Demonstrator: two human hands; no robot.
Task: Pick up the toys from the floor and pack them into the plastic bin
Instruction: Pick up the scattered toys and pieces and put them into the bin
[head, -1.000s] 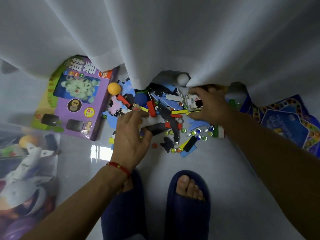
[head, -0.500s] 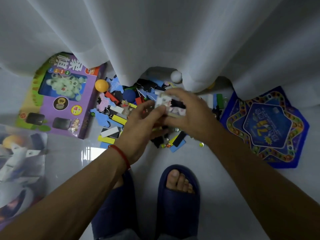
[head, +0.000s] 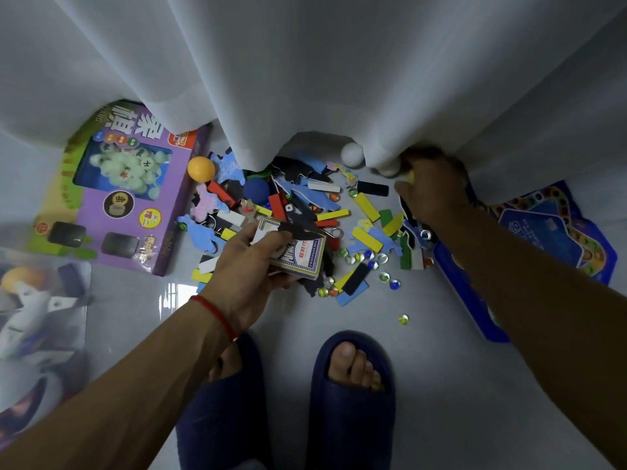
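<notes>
Overhead: white curtain [head: 305, 62] draped onto floor [head: 441, 385]. Clear plastic bin [head: 37, 317] at far left, holding toys. Purple game box [head: 125, 195] beside scattered toy pile [head: 305, 212]. Left hand [head: 247, 266], fingers curled around card box [head: 295, 249] above pile. Right hand [head: 431, 188] at curtain hem, fingers curled around something yellow, mostly hidden.

Single view, head-worn camera, wide-angle, edges bowed. Looks steeply down and forward from above standing person; slippered feet [head: 288, 395] at bottom centre. Toy pile [head: 305, 225] sits mid-frame, near, just beyond feet. White curtain [head: 305, 62] fills upper half, beyond pile. Purple game box [head: 118, 191] left of pile, blue game board [head: 543, 232] right of pile. Both forearms enter from lower corners toward pile. No second view.
</notes>
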